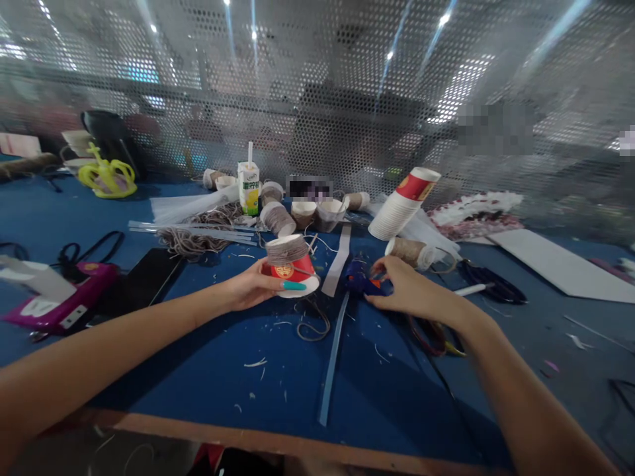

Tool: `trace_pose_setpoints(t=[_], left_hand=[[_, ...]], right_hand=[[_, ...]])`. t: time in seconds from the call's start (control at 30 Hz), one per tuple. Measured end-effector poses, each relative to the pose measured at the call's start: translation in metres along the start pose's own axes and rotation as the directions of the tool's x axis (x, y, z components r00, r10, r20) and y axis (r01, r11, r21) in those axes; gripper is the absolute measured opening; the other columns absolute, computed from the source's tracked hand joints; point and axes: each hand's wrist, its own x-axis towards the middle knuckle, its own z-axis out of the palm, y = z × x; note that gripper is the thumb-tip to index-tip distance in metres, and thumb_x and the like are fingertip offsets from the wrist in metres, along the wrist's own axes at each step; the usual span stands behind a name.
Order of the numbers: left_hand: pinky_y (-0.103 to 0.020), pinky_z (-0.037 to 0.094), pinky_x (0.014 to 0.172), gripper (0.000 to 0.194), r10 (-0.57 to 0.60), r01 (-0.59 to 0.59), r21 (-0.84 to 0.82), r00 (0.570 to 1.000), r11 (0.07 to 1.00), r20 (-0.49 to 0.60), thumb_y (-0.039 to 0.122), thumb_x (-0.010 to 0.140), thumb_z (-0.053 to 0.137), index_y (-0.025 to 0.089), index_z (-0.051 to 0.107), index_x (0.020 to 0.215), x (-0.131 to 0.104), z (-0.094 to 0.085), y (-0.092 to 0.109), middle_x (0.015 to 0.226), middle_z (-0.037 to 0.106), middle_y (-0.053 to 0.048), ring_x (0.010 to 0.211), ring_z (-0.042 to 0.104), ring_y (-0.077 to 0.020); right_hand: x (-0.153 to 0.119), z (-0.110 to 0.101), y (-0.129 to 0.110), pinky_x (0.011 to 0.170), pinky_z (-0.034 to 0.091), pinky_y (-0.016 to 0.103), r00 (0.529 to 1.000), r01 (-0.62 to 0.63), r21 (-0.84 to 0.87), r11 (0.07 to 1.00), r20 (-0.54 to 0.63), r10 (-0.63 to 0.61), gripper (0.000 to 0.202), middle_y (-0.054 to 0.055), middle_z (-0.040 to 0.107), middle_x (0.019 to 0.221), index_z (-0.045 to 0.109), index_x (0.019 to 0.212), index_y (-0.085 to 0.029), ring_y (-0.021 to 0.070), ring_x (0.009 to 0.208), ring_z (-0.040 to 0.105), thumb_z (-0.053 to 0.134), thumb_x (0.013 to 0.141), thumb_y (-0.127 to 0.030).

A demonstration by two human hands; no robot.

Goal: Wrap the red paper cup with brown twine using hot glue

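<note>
My left hand (255, 284) is closed on a red and white paper cup (297, 268), held tilted a little above the table. Grey-brown cord is wound around the cup's upper part, and a loose tail of cord (313, 325) hangs down below it. To the right, my right hand (404, 287) has its thumb and fingers curled around part of a dark blue glue gun (356, 274) with an orange trigger. From the gun a long translucent glue stick (333, 370) stretches towards the table's front edge.
Behind the cup lie tangled cord (198, 241), cord-wrapped cups (278, 219) and a drink carton (249, 188). A leaning stack of paper cups (397, 215) stands back right. At left are a purple power strip (64, 304) and a yellow crown (106, 178). Perforated metal panels rise behind.
</note>
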Motion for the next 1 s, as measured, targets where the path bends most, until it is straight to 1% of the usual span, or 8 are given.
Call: trace_pose_setpoints(t=[0.17,0.37,0.47,0.53,0.67,0.8,0.87,1.0], left_hand=[[-0.035,0.046,0.095,0.055,-0.024,0.025,-0.016,0.998,1.000,0.050,0.018,0.057,0.083,0.014,0.067,0.110,0.001,-0.003,-0.002,0.107,0.073,-0.011,0.098,0.068,-0.0224],[-0.033,0.048,0.091,0.055,-0.046,0.047,-0.031,0.999,0.998,0.021,0.023,0.055,0.085,0.014,0.069,0.106,0.002,-0.005,-0.004,0.103,0.075,-0.009,0.095,0.069,-0.0215],[-0.036,0.048,0.092,0.056,-0.061,0.062,-0.045,0.998,0.997,0.024,0.022,0.056,0.085,0.014,0.068,0.108,0.002,-0.006,-0.003,0.104,0.074,-0.010,0.097,0.068,-0.0224],[-0.039,0.049,0.092,0.055,-0.068,0.069,-0.072,0.998,0.995,0.017,0.021,0.056,0.084,0.015,0.068,0.108,0.002,-0.005,-0.003,0.104,0.075,-0.009,0.097,0.068,-0.0232],[-0.040,0.052,0.087,0.050,-0.083,0.084,-0.122,0.996,0.989,0.014,0.022,0.060,0.083,0.015,0.067,0.107,0.001,-0.004,-0.002,0.100,0.075,-0.007,0.095,0.068,-0.0234],[-0.035,0.052,0.082,0.050,-0.104,0.105,-0.117,0.995,0.988,0.016,0.022,0.059,0.083,0.015,0.068,0.106,0.001,-0.003,-0.002,0.099,0.075,-0.007,0.092,0.068,-0.0216],[-0.035,0.051,0.081,0.048,-0.108,0.109,-0.106,0.994,0.988,0.013,0.023,0.060,0.082,0.015,0.068,0.106,0.001,-0.003,-0.002,0.098,0.075,-0.007,0.090,0.068,-0.0209],[-0.035,0.051,0.082,0.050,-0.110,0.111,-0.066,0.994,0.992,0.019,0.026,0.061,0.083,0.014,0.067,0.107,0.002,-0.003,-0.004,0.099,0.075,-0.008,0.089,0.068,-0.0209]], right_hand=[[-0.005,0.011,-0.017,0.064,0.050,0.039,0.996,-0.088,-0.217,0.972,0.009,0.092,0.029,0.011,0.059,0.084,0.051,0.079,-0.020,0.0316,0.081,0.061,0.069,0.057,-0.023],[-0.001,0.012,-0.028,0.064,0.049,0.042,0.983,-0.179,-0.212,0.961,-0.073,0.167,0.012,0.017,0.060,0.088,0.051,0.081,-0.017,0.0326,0.076,0.064,0.057,0.074,-0.025],[-0.002,0.003,-0.020,0.068,0.049,0.045,0.946,-0.185,-0.073,0.980,-0.282,0.158,0.011,0.016,0.062,0.086,0.052,0.081,-0.019,0.0346,0.081,0.063,0.056,0.073,-0.025],[-0.004,-0.002,-0.017,0.063,0.050,0.042,0.886,-0.165,0.190,0.968,-0.402,0.230,0.012,0.009,0.062,0.072,0.052,0.079,-0.020,0.0292,0.068,0.064,0.058,0.071,-0.027],[-0.012,-0.003,-0.026,0.033,0.039,0.030,0.893,-0.026,0.791,0.611,-0.256,0.369,0.026,-0.005,0.045,0.039,0.054,0.068,-0.021,0.0141,0.029,0.044,0.058,0.076,-0.045],[-0.022,0.004,-0.049,0.023,0.026,0.022,0.966,0.064,0.957,0.284,-0.131,0.224,0.032,-0.009,0.039,0.032,0.059,0.070,-0.017,0.0078,0.019,0.034,0.067,0.075,-0.048],[-0.028,0.009,-0.058,0.022,0.028,0.022,0.986,0.022,0.969,0.246,-0.061,0.152,0.033,-0.008,0.042,0.031,0.061,0.069,-0.016,0.0083,0.019,0.036,0.070,0.075,-0.048],[-0.039,0.020,-0.070,0.027,0.038,0.024,0.995,-0.020,0.947,0.319,-0.013,0.103,0.034,-0.007,0.047,0.031,0.061,0.071,-0.017,0.0109,0.022,0.043,0.077,0.068,-0.047]])
